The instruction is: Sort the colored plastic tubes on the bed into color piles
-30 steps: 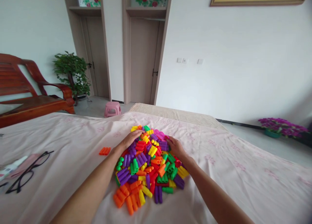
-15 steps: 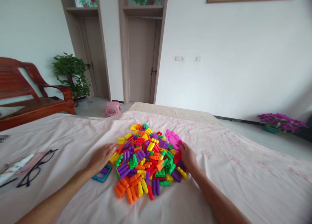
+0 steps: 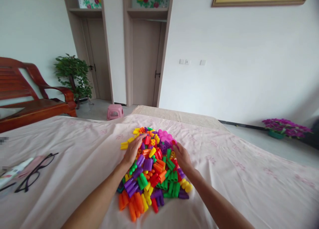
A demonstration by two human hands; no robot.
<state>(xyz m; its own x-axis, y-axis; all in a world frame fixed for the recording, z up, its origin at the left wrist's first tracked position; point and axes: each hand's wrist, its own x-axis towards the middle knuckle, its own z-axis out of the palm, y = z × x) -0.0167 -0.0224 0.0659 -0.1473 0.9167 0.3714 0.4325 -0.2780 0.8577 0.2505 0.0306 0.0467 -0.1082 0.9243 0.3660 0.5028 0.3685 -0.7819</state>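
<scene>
A heap of plastic building blocks (image 3: 159, 166) in orange, purple, green, red and yellow lies on the cloth, its pieces shaped like joined tubes. My left hand (image 3: 134, 151) rests against the heap's left side, fingers stretched over its upper part. On the opposite side my right hand (image 3: 183, 156) touches the right edge, fingers pointing away from me, holding nothing that I can make out. Just beyond the right fingertips lies a pink flower-shaped piece (image 3: 165, 136). A teal piece (image 3: 120, 188) is mostly hidden under the heap's lower left.
A pale flowered cloth (image 3: 236, 189) covers the surface. Black-framed glasses (image 3: 36, 174) and a white marker-like object (image 3: 15, 172) lie at the left. Beyond the surface are a pink stool (image 3: 115, 112), a wooden bench (image 3: 37, 93) and a potted plant (image 3: 72, 74).
Both hands have moved inward, pressing the heap narrower. The left hand has slid up over its left side. The pink piece has shifted left, and the teal frame has gone mostly under the blocks.
</scene>
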